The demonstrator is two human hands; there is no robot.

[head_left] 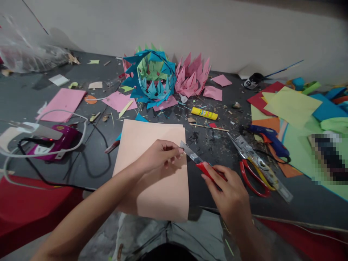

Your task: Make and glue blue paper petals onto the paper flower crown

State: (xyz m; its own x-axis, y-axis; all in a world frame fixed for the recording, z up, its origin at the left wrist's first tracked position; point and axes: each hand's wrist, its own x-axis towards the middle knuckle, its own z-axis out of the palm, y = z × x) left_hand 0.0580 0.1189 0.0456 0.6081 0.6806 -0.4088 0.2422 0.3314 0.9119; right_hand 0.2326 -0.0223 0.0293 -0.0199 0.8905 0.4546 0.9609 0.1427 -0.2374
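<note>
In my right hand (227, 185) is a red-handled craft knife (202, 167), its blade pointing up and left. My left hand (163, 154) is over the peach paper (152, 195), thumb and fingertips pinched together at the blade's tip; anything between them is too small to make out. The peach sheets lie at the table's front edge, their near end reaching past it. Scissors with red and yellow handles (252, 179) and a clear ruler (274, 181) lie right of my right hand.
Blue (157, 90) and pink (193, 78) folded-paper rings stand at the back. A yellow glue stick (204, 113), blue glue gun (269, 139), paint pot (252, 81) and coloured sheets (293, 105) lie rightward. A purple power block (54, 143) with cables sits left.
</note>
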